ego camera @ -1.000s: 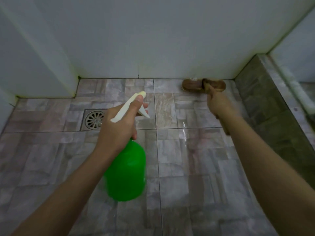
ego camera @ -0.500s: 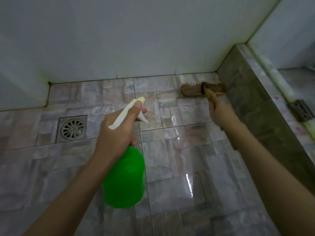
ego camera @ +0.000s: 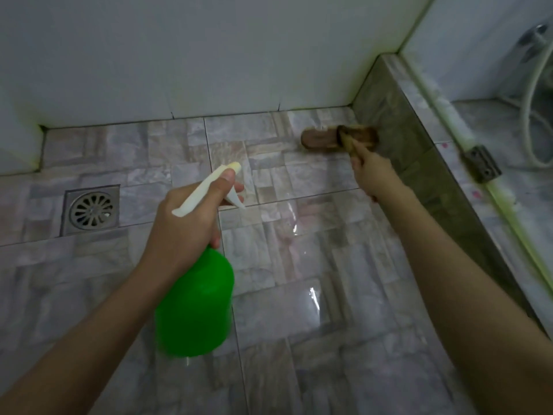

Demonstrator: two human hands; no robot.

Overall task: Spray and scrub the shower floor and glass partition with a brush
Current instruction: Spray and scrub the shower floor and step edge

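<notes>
My left hand (ego camera: 185, 223) grips the neck of a green spray bottle (ego camera: 194, 304) with a cream trigger head, held above the middle of the tiled shower floor (ego camera: 299, 259). My right hand (ego camera: 371, 172) holds the handle of a brown wooden scrub brush (ego camera: 323, 138). The brush head lies on the floor tiles in the far right corner, against the raised stone kerb (ego camera: 419, 151). The floor shines wet in front of the brush. The glass partition above the kerb is hard to make out.
A round metal drain (ego camera: 92, 210) sits in the floor at the left. White walls (ego camera: 209, 55) close the back and left. Along the kerb's top runs a pale strip with a metal hinge (ego camera: 481, 166). A shower hose (ego camera: 535, 115) lies beyond it.
The view has swung right and down, so the drain and walls shifted left. The brush has moved right along the back wall until it meets the kerb. The bottle stays in my left hand.
</notes>
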